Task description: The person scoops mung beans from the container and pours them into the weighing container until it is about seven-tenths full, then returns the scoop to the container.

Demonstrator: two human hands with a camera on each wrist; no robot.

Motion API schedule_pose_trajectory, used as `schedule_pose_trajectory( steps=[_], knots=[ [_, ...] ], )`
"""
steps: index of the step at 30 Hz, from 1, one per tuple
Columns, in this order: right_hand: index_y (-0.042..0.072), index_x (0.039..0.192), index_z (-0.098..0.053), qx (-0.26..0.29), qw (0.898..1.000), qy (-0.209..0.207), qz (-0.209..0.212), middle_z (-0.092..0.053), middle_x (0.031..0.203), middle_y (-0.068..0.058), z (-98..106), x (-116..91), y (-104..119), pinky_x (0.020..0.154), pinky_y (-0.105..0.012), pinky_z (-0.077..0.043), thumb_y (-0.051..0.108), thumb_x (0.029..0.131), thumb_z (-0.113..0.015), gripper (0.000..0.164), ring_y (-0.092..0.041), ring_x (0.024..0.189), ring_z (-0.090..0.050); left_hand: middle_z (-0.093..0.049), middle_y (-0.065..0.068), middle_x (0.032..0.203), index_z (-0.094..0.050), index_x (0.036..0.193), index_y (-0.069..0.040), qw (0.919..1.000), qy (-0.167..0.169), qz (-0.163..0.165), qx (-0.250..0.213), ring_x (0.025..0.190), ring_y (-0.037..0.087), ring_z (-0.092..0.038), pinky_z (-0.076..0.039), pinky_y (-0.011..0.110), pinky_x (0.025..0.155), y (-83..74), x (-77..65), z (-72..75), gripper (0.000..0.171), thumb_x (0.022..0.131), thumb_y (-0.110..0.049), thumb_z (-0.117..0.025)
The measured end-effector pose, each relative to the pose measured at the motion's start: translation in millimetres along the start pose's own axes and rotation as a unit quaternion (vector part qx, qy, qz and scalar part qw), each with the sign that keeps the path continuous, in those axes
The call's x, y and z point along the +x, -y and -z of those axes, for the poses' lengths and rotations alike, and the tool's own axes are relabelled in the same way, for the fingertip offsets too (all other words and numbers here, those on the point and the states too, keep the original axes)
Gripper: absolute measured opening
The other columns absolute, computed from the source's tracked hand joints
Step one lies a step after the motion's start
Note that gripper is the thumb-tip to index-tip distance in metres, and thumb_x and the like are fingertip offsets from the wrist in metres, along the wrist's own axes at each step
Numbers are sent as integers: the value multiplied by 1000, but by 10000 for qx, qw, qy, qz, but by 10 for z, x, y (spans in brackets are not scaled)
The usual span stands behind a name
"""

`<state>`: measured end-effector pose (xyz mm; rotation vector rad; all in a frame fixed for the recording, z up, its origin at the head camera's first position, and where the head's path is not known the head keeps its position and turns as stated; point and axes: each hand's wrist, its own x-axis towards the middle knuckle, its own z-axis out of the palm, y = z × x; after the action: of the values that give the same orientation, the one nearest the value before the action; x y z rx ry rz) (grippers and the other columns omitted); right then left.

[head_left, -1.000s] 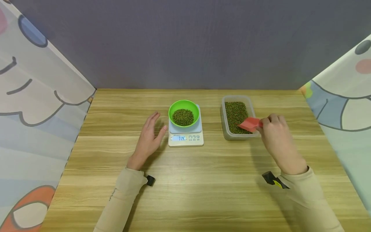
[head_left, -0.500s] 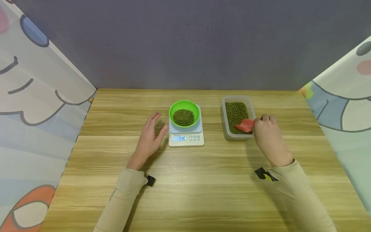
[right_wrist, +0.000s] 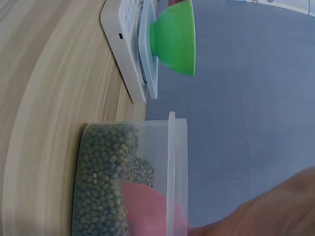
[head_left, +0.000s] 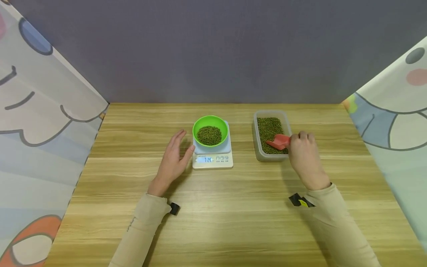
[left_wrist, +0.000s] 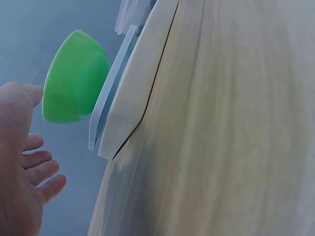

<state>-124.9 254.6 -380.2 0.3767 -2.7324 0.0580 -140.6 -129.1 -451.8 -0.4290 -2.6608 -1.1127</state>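
My right hand [head_left: 305,159] grips the handle of a red scoop [head_left: 279,141] over the near right part of a clear plastic box [head_left: 256,142]. Mung beans [head_left: 268,128] fill much of that box, and through its wall in the right wrist view the scoop [right_wrist: 145,209] shows against the beans [right_wrist: 101,182]. A bright green bowl [head_left: 217,120] with some mung beans in it sits on a white digital kitchen scale [head_left: 212,165], whose display reads 71.4. Beside the scale, my left hand [head_left: 171,161] rests with fingers extended and holds nothing, its thumb close to the bowl's side.
Wood-grain table [head_left: 213,222] under everything, with a grey wall [head_left: 213,52] rising at its far edge. Cartoon-printed panels [head_left: 36,111] stand along both sides. The scale and the box have a strip of table between them.
My right hand has shifted left, carrying the scoop from the box's right rim further in over the beans. The left hand, bowl and reading stay as before.
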Motion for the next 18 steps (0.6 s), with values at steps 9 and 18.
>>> schedule_pose_trajectory(
  steps=[9, 18],
  knots=[
    [-18, 76, -57, 249, 9994, -221, -132, -56, 68, -29, -116, -13, -2, 61, -47, -40, 3, 76, -72, 26, -37, 65, -48, -32, 14, 150, -34, 144, -1, 10000, 5, 14, -29, 135, 28, -29, -28, 51, 111, -11, -5, 15, 67, 95, -44, -47],
    [-18, 74, -57, 159, 9994, -300, -104, -55, 65, -28, -222, 95, 16, 58, -46, -39, 3, 77, -71, 25, -37, 63, -47, -33, 13, 150, -34, 144, -1, 10000, -15, 50, -40, 135, 28, -30, -28, 51, 111, -12, -20, 33, 66, 95, -42, -49]
  ],
)
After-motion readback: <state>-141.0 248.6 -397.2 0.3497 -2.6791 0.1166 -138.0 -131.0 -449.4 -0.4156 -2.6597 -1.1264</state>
